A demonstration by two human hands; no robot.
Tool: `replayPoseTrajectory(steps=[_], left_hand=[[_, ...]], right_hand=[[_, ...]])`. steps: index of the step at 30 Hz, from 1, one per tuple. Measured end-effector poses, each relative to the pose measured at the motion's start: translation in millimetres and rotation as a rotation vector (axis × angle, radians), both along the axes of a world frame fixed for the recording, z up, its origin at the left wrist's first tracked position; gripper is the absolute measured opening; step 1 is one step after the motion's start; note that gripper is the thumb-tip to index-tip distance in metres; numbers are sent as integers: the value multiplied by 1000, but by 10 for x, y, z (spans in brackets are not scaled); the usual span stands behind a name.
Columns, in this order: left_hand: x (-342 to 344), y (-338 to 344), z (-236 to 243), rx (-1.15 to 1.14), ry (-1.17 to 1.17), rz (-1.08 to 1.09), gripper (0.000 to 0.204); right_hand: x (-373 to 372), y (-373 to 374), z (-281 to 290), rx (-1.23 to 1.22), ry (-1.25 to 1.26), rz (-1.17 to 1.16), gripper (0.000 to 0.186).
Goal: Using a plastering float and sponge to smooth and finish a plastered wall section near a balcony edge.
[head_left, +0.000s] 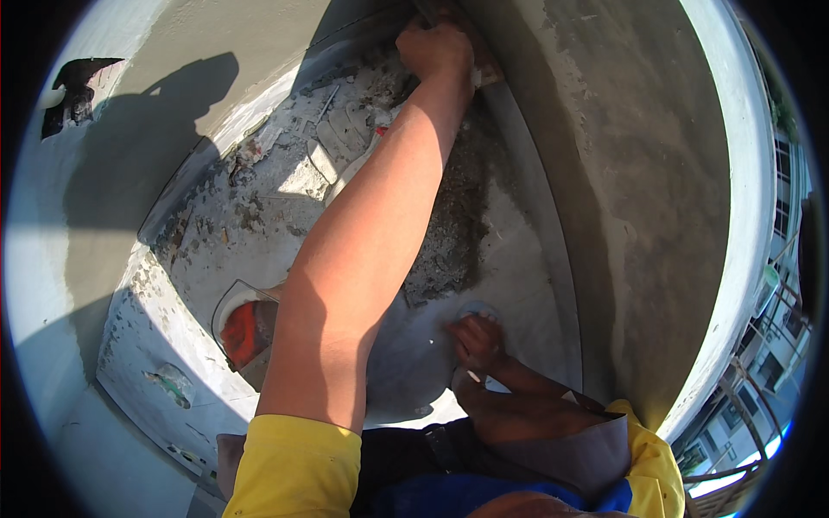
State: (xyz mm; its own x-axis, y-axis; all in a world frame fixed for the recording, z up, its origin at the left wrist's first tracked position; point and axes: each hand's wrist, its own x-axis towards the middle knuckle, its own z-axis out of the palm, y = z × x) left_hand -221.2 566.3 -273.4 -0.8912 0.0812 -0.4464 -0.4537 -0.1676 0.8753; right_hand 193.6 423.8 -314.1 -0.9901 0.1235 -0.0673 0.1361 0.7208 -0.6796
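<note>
My left hand (436,52) reaches to the top of the view, its fingers closed round a dark tool (425,12), mostly hidden, at the corner where the right plastered wall (639,207) meets the floor (527,259). My right hand (475,341) is low in the middle beside my bent leg, fingers curled at a pale grey thing I cannot make out. Left of my forearm stands a bucket (226,302) with something red-orange in it. Broken pale fragments and rubble (324,160) lie beyond my forearm, partly hidden by it.
A plastered wall (151,78) with a jagged dark hole (78,95) bounds the left. The right wall has a white top edge (743,198). Beyond it are buildings and railings (768,371). A crumpled plastic item (173,384) lies at lower left.
</note>
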Motion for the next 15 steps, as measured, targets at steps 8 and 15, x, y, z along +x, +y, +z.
replayPoseTrajectory(steps=[8, 15], left_hand=[[20, -15, 55, 10, 29, 7, 37], [11, -29, 35, -11, 73, -22, 36]], right_hand=[[-1, 6, -22, -7, 3, -1, 38], [0, 2, -34, 18, 39, -8, 37]])
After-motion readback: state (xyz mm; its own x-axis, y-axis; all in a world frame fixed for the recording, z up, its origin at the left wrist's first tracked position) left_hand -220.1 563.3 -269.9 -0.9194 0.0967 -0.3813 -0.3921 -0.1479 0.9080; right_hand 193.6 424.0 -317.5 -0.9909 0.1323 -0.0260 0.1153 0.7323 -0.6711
